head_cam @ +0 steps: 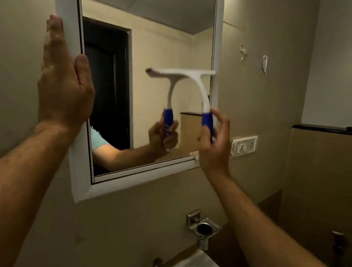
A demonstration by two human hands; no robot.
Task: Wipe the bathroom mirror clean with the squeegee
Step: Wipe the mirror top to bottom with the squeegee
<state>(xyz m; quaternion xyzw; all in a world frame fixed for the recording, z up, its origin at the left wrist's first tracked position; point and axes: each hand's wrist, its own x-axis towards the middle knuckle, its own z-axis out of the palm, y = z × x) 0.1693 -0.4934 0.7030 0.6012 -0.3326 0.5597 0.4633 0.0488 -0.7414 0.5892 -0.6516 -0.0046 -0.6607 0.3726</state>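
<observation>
The squeegee (205, 99) is gripped by its blue handle in the curled fingers (219, 118) of the right hand (215, 143), its white blade laid against the mirror (158, 51) glass above those fingers, near the right frame edge. The left hand (64, 81) is pressed flat, fingers straight, against the mirror's left frame, nothing held.

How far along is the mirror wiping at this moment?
Done: the squeegee is picked up; the right hand grips its blue handle. In hand: its white blade lies on the glass near the mirror's right edge, about mid-height, while the left hand presses flat on the white frame's left side. Left: which areas are already wiped cannot be told; no streaks or water show.
</observation>
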